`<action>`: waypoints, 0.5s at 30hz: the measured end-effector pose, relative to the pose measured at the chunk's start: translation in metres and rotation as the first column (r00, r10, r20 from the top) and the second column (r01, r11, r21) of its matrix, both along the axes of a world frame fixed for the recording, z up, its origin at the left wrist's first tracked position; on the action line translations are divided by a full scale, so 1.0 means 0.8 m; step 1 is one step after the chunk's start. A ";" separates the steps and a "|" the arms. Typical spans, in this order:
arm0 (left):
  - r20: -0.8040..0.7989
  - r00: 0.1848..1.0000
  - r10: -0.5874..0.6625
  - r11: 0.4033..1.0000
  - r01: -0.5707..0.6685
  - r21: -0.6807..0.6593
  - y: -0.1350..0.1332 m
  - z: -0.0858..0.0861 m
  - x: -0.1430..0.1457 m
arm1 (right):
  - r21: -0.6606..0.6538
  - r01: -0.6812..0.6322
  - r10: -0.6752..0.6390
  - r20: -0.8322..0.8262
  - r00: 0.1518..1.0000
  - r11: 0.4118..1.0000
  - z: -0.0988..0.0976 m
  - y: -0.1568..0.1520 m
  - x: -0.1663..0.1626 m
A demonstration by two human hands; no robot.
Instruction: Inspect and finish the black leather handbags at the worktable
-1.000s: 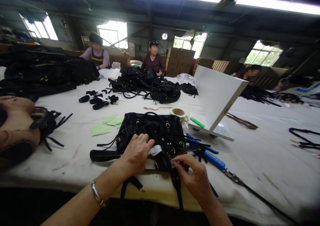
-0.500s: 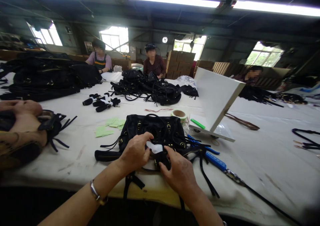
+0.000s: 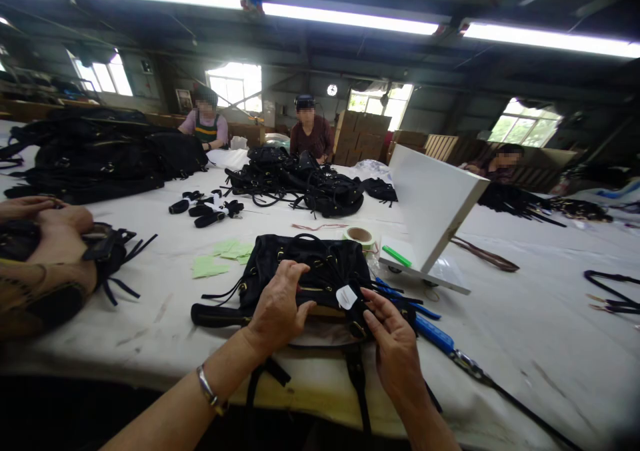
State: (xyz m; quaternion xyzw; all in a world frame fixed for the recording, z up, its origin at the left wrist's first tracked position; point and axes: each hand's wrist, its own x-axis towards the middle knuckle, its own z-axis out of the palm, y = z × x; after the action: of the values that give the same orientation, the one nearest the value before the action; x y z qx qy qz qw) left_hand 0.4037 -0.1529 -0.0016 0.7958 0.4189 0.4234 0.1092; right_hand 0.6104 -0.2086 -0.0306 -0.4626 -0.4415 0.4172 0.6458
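Observation:
A black handbag [image 3: 267, 258] with brass-coloured buckles and thin tassels lies in front of me, its mouth open toward me and pale lining [image 3: 320, 331] showing. My right hand [image 3: 395, 334] grips a rolled black strap [image 3: 357, 318], which has a white wrapping [image 3: 347, 297] around it, over the right part of the opening. Over the bag's left side is my left hand [image 3: 280, 304], thumb and fingers apart with nothing between them. A dangling bag strap [image 3: 357, 378] hangs over the table's front edge.
Beside the bag lie a blue-handled tool [image 3: 433, 333] with a cable, a tape roll [image 3: 359, 236] and green paper slips [image 3: 210, 266]. A white board [image 3: 430, 204] stands at right. Wrapped straps [image 3: 210, 210] and piled bags [image 3: 310, 181] lie farther back. A co-worker's hands [image 3: 65, 221] are at left.
My right hand has carried the wrapped strap to the right. My left hand has let go of its white wrapping and opened. More of the bag's lining shows.

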 end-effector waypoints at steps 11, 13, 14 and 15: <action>-0.458 0.885 -0.086 0.995 0.049 -0.092 0.024 -0.013 -0.004 | -0.074 -0.206 0.218 0.312 0.925 0.976 0.013 -0.010 0.024; -0.449 0.890 -0.072 0.995 0.034 -0.092 0.037 -0.004 -0.004 | -0.086 -0.264 0.276 0.409 0.870 0.961 0.025 -0.011 0.027; -0.453 0.889 -0.064 0.996 0.027 -0.087 0.043 0.003 -0.004 | -0.089 -0.285 0.294 0.441 0.848 0.954 0.030 -0.010 0.029; -0.460 0.887 -0.050 0.997 0.016 -0.079 0.049 0.011 -0.005 | -0.090 -0.302 0.308 0.469 0.828 0.949 0.034 -0.009 0.031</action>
State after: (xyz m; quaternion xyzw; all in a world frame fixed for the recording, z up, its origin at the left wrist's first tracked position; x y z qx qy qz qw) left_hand 0.4001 -0.1136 0.0071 0.8761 0.4344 0.2048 0.0427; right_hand 0.6354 -0.2161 -0.0036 -0.4786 -0.6522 0.3907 0.4393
